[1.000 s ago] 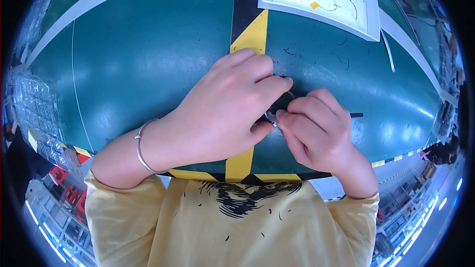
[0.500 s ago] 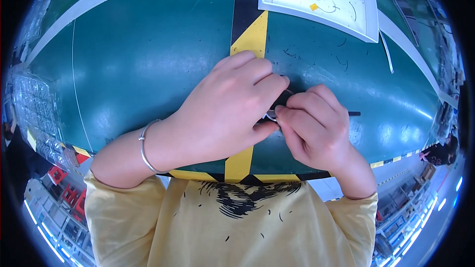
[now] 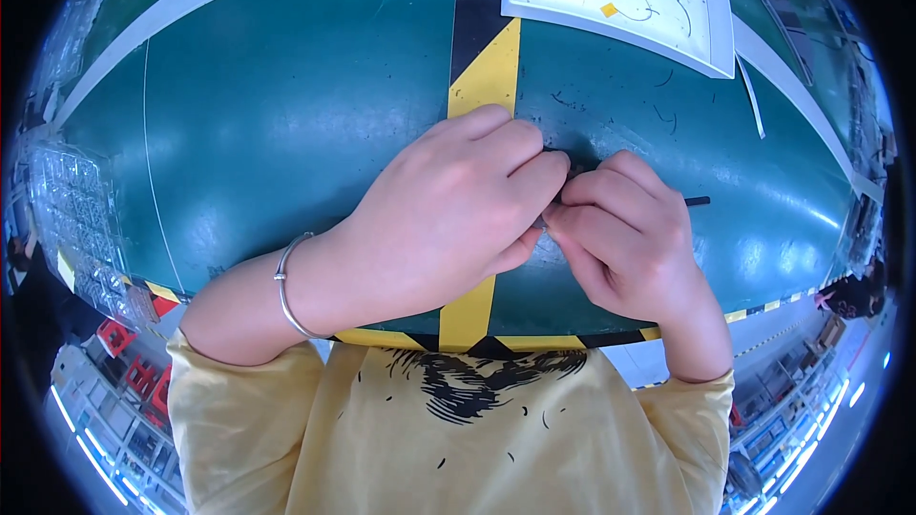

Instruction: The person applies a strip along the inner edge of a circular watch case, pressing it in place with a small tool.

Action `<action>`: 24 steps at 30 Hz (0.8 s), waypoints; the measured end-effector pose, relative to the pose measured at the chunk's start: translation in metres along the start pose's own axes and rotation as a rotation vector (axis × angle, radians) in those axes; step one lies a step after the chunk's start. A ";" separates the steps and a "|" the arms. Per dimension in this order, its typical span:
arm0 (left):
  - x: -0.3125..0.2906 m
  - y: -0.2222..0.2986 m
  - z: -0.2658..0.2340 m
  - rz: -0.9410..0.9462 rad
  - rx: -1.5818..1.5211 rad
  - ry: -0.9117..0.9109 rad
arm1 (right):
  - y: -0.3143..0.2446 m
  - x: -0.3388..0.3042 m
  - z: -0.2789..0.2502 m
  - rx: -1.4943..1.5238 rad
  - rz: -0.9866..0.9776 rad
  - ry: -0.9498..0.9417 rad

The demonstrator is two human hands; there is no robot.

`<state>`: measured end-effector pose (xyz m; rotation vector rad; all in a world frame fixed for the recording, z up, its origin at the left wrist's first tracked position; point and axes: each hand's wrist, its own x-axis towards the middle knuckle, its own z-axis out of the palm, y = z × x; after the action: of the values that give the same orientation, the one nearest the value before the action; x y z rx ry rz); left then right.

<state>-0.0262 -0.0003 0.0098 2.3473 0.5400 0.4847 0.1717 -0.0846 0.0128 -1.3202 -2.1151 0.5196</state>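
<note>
Over the green table mat, both of my hands meet with closed fingers. My left hand [image 3: 468, 200] pinches a small dark part that its own fingers mostly hide. A bit of that part shows only in the narrow gap between the hands. My right hand [image 3: 630, 234] is closed too, its thumb and forefinger tips almost touching the left fingers. From behind the right hand sticks out the end of a thin black rod [image 3: 699, 200], which seems held in that hand; its tip and kind are hidden.
A white tray [image 3: 618, 40] at the far right holds small wire pieces and yellow tabs. Dark scraps lie on the green mat [image 3: 286, 114] right of a black-and-yellow tape strip [image 3: 484, 67]. Clear plastic trays [image 3: 81, 219] stand at the left edge.
Both hands have shifted slightly right and closer together, covering more of the dark part. The black rod's end has risen and now tilts upward.
</note>
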 end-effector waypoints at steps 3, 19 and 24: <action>0.000 0.001 0.000 0.000 0.000 0.001 | -0.003 0.002 0.006 -0.033 -0.004 0.046; 0.001 -0.005 -0.001 0.007 -0.070 0.008 | 0.005 0.007 -0.002 -0.077 -0.091 0.002; -0.001 -0.007 -0.001 -0.029 -0.106 -0.005 | 0.004 0.004 0.004 -0.096 -0.093 0.048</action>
<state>-0.0295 0.0044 0.0055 2.2361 0.5328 0.4818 0.1705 -0.0794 0.0089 -1.2658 -2.1741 0.3480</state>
